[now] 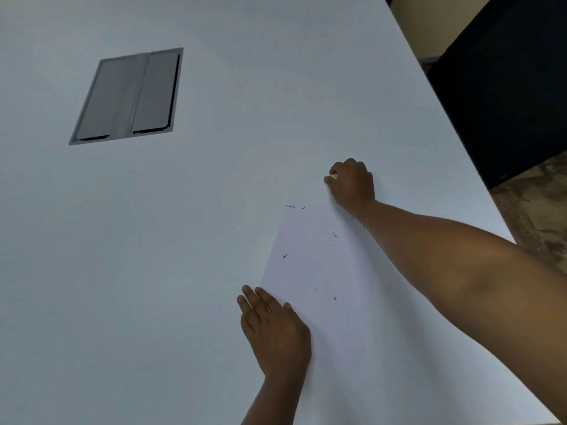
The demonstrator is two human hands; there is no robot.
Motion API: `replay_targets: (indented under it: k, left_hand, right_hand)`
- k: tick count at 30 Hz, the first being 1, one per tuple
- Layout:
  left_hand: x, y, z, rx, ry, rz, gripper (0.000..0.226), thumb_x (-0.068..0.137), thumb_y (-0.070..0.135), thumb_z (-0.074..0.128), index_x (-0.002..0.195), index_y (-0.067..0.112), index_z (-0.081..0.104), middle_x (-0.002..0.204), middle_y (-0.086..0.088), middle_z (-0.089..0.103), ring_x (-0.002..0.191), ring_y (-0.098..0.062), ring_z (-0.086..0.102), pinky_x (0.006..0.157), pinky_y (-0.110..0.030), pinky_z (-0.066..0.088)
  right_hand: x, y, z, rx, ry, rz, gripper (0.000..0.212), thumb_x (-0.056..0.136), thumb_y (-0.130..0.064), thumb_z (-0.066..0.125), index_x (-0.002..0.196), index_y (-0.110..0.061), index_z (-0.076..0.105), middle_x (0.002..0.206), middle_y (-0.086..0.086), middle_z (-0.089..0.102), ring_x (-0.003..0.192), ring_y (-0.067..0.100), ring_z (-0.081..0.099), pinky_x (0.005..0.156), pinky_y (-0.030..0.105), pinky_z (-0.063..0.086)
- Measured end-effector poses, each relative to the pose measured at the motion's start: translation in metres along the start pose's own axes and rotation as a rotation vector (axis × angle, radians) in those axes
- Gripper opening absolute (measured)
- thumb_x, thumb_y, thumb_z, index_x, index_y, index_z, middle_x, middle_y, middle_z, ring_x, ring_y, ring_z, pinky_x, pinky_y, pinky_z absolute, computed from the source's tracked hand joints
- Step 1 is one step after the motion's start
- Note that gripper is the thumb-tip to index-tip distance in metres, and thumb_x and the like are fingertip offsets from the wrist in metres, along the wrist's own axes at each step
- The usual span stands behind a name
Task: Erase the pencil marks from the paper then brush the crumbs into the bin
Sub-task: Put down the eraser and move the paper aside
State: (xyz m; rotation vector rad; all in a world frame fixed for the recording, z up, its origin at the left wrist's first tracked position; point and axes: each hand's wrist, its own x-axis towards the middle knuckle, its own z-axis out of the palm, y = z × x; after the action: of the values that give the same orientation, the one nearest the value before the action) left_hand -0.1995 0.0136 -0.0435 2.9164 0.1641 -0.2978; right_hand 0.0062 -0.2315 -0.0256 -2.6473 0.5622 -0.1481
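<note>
Here left hand (274,332) flat on paper (319,271) edge.

From my head view, the right hand (351,185) curls around something small and white at its fingertips; I can't tell whether it is an eraser. That hand and its forearm cover the far right corner and right edge of the paper (316,271), so I can't see where the sheet ends there. The left hand (274,329) hides the paper's left edge beneath its palm, and the sheet's near end fades into the white table (153,271), its border unclear. The dark specks (335,235) on the sheet are too small to tell pencil strokes from crumbs. Both forearms are cut off by the picture's edges.
</note>
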Motion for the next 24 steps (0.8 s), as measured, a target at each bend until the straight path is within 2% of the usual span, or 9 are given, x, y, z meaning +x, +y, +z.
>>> replay_targets:
  k: [2, 4, 7, 11, 16, 19, 21, 24]
  left_hand:
    - [0.002, -0.006, 0.000, 0.033, 0.006, 0.026, 0.061, 0.094, 0.029, 0.036, 0.136, -0.012, 0.055, 0.147, -0.032, 0.050, 0.131, -0.049, 0.054, 0.095, -0.056, 0.052]
    - [0.005, -0.013, 0.000, 0.061, 0.019, 0.060, 0.053, 0.096, 0.025, 0.053, 0.136, -0.009, 0.056, 0.145, -0.030, 0.052, 0.126, -0.047, 0.057, 0.094, -0.054, 0.053]
    - [0.012, -0.021, -0.005, 0.079, 0.045, 0.114, 0.057, 0.088, 0.028, 0.074, 0.132, -0.007, 0.060, 0.133, -0.026, 0.059, 0.113, -0.043, 0.059, 0.085, -0.051, 0.055]
    - [0.021, -0.023, -0.015, 0.092, 0.083, 0.162, 0.046, 0.092, 0.039, 0.062, 0.114, -0.002, 0.064, 0.112, -0.019, 0.061, 0.093, -0.037, 0.058, 0.068, -0.044, 0.052]
    - [0.028, -0.021, -0.024, 0.089, 0.073, 0.181, 0.046, 0.082, 0.045, 0.079, 0.088, 0.004, 0.060, 0.089, -0.014, 0.056, 0.077, -0.033, 0.056, 0.057, -0.040, 0.046]
    - [0.029, -0.020, -0.027, 0.070, 0.090, 0.192, 0.047, 0.087, 0.051, 0.070, 0.085, 0.005, 0.058, 0.085, -0.012, 0.054, 0.076, -0.032, 0.055, 0.057, -0.040, 0.045]
    - [0.031, -0.021, -0.029, 0.053, 0.091, 0.193, 0.051, 0.093, 0.057, 0.051, 0.087, 0.006, 0.059, 0.086, -0.010, 0.054, 0.077, -0.030, 0.054, 0.060, -0.039, 0.046]
    - [0.039, -0.022, -0.031, 0.015, 0.049, 0.224, 0.058, 0.093, 0.058, 0.037, 0.105, 0.008, 0.062, 0.100, -0.011, 0.059, 0.086, -0.031, 0.058, 0.068, -0.041, 0.050]
  right_hand:
    - [0.002, 0.002, 0.003, -0.007, 0.013, -0.005, 0.020, 0.092, -0.029, 0.061, 0.101, -0.014, 0.070, 0.108, 0.010, 0.062, 0.107, 0.032, 0.054, 0.085, 0.040, 0.045]
    - [0.002, 0.003, 0.004, 0.010, -0.003, -0.001, 0.021, 0.092, -0.030, 0.061, 0.103, -0.014, 0.069, 0.110, 0.010, 0.060, 0.109, 0.032, 0.052, 0.086, 0.040, 0.045]
    - [-0.002, 0.003, 0.001, 0.072, -0.012, 0.012, 0.029, 0.094, -0.033, 0.060, 0.115, -0.014, 0.068, 0.116, 0.011, 0.058, 0.114, 0.032, 0.050, 0.091, 0.041, 0.044]
    - [-0.036, 0.001, -0.005, 0.254, 0.099, 0.016, 0.025, 0.093, -0.026, 0.061, 0.113, -0.014, 0.070, 0.111, 0.011, 0.062, 0.106, 0.033, 0.056, 0.088, 0.042, 0.050]
    - [-0.135, -0.009, -0.007, 0.228, 0.202, 0.006, 0.026, 0.091, -0.022, 0.064, 0.113, -0.011, 0.070, 0.108, 0.011, 0.064, 0.099, 0.034, 0.059, 0.083, 0.043, 0.052]
    - [-0.204, -0.015, -0.007, 0.077, 0.186, -0.007, 0.040, 0.092, -0.032, 0.052, 0.123, -0.012, 0.066, 0.123, 0.009, 0.062, 0.117, 0.031, 0.056, 0.093, 0.045, 0.048]
    - [-0.238, -0.014, -0.002, -0.073, 0.122, -0.024, 0.051, 0.093, -0.039, 0.044, 0.132, -0.009, 0.060, 0.138, 0.011, 0.056, 0.131, 0.032, 0.048, 0.101, 0.049, 0.043]
    - [-0.266, -0.003, 0.009, -0.188, -0.007, -0.033, 0.065, 0.097, -0.047, 0.032, 0.146, -0.007, 0.044, 0.157, 0.014, 0.036, 0.147, 0.031, 0.028, 0.113, 0.052, 0.034]
